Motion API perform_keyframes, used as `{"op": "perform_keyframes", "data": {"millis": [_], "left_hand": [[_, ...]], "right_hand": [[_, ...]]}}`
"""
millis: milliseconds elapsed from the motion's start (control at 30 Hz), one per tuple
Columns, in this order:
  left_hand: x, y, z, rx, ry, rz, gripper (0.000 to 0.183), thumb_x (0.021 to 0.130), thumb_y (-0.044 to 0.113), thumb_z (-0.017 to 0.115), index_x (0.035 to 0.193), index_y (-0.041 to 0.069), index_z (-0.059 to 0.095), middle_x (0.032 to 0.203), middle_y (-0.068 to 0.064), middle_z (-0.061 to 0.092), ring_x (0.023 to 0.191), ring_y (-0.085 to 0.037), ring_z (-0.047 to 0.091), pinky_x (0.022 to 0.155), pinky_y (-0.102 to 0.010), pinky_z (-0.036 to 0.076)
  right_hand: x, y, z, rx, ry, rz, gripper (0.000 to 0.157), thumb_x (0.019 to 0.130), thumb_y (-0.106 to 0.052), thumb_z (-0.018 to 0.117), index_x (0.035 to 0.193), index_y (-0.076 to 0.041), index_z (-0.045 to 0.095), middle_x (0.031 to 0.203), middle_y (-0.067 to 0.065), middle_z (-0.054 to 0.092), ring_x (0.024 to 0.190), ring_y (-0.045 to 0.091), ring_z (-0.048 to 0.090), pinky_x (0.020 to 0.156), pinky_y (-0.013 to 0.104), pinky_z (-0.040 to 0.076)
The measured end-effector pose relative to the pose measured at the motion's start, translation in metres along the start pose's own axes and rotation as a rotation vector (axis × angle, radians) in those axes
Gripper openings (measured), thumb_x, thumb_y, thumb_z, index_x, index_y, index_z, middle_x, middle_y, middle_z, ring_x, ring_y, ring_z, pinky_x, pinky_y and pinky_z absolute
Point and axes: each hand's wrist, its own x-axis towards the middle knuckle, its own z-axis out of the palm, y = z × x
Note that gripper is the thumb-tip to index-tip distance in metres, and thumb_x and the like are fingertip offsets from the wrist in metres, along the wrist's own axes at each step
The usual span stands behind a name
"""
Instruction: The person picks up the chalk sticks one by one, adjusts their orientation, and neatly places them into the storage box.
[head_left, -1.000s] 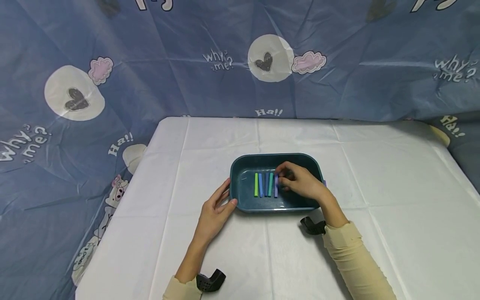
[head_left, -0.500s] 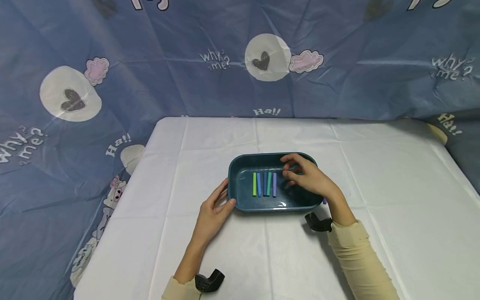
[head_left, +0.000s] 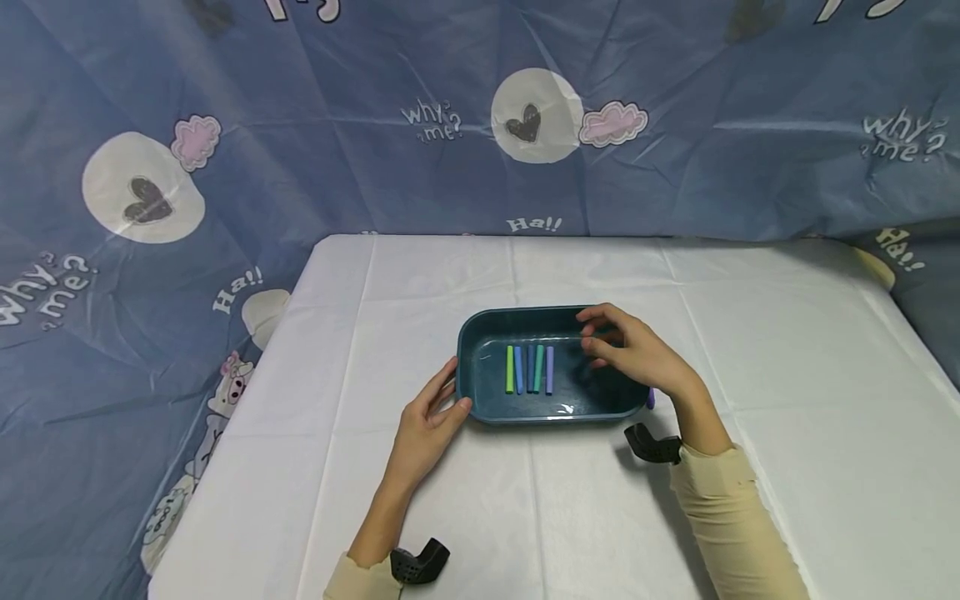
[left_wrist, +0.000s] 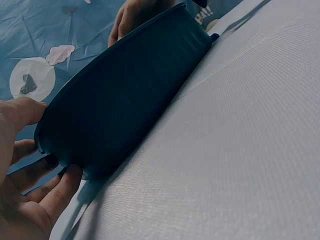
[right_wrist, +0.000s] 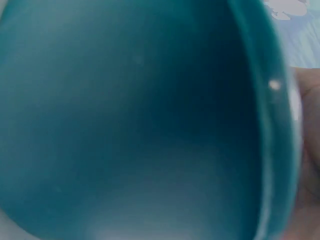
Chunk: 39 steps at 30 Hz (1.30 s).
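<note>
A dark teal tray point(head_left: 480, 408) lies on the white cloth. Inside stand side by side a lime green stick point(head_left: 509, 370), a light blue stick point(head_left: 518, 370), a dark blue stick point(head_left: 530, 368), a teal stick point(head_left: 538, 369) and a purple stick point(head_left: 550, 371), all chalk-like. My left hand point(head_left: 423, 429) holds the tray's left end, thumb and fingers spread about its corner. Over the right part of the tray hovers my right hand point(head_left: 633, 350), fingers loosely bent, nothing visible between them. The right wrist view shows mostly blurred tray wall point(right_wrist: 150, 125).
Outside the tray's right end, a violet stick point(head_left: 651, 398) lies partly hidden behind it. White cloth point(head_left: 787, 350) surrounds the tray. A blue printed curtain point(head_left: 420, 183) hangs behind the table.
My right hand has left the purple stick, fingers opening, and moved right across the tray. The purple stick stays in the row. My left hand keeps its place on the tray.
</note>
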Motion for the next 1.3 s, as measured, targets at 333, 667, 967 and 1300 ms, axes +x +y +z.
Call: {"op": "perform_keyframes", "data": {"millis": [333, 667, 967, 1300], "left_hand": [[0.005, 0.001, 0.001, 0.005, -0.016, 0.021, 0.057, 0.087, 0.017, 0.057, 0.138, 0.011, 0.032, 0.141, -0.011, 0.035, 0.124, -0.03, 0.041, 0.09, -0.025, 0.047], [0.007, 0.001, 0.002, 0.004, -0.024, 0.023, 0.058, 0.086, 0.018, 0.058, 0.138, 0.01, 0.032, 0.14, -0.013, 0.036, 0.124, -0.03, 0.042, 0.091, -0.027, 0.047], [0.006, 0.001, 0.004, 0.015, -0.022, 0.02, 0.057, 0.086, 0.018, 0.058, 0.137, 0.011, 0.033, 0.141, -0.011, 0.036, 0.124, -0.029, 0.041, 0.091, -0.03, 0.047], [-0.001, 0.001, 0.002, 0.024, 0.016, -0.041, 0.058, 0.086, 0.022, 0.059, 0.138, 0.014, 0.033, 0.141, -0.005, 0.035, 0.125, -0.024, 0.041, 0.091, -0.025, 0.047]], "right_hand": [[-0.012, 0.001, -0.015, -0.013, 0.026, 0.024, 0.036, 0.089, -0.021, 0.053, 0.122, -0.011, 0.043, 0.107, 0.016, 0.047, 0.096, 0.039, 0.054, 0.072, 0.033, 0.055], [-0.025, 0.002, -0.027, -0.005, 0.011, 0.044, 0.032, 0.091, -0.025, 0.05, 0.121, -0.016, 0.045, 0.11, 0.02, 0.047, 0.101, 0.04, 0.052, 0.072, 0.033, 0.055], [-0.035, 0.004, -0.038, -0.017, 0.024, 0.067, 0.032, 0.09, -0.027, 0.051, 0.12, -0.019, 0.046, 0.115, 0.018, 0.048, 0.102, 0.04, 0.052, 0.072, 0.033, 0.055], [-0.039, 0.008, -0.054, -0.053, 0.074, 0.099, 0.034, 0.089, -0.029, 0.052, 0.119, -0.012, 0.047, 0.113, 0.017, 0.051, 0.095, 0.033, 0.057, 0.072, 0.035, 0.055]]}}
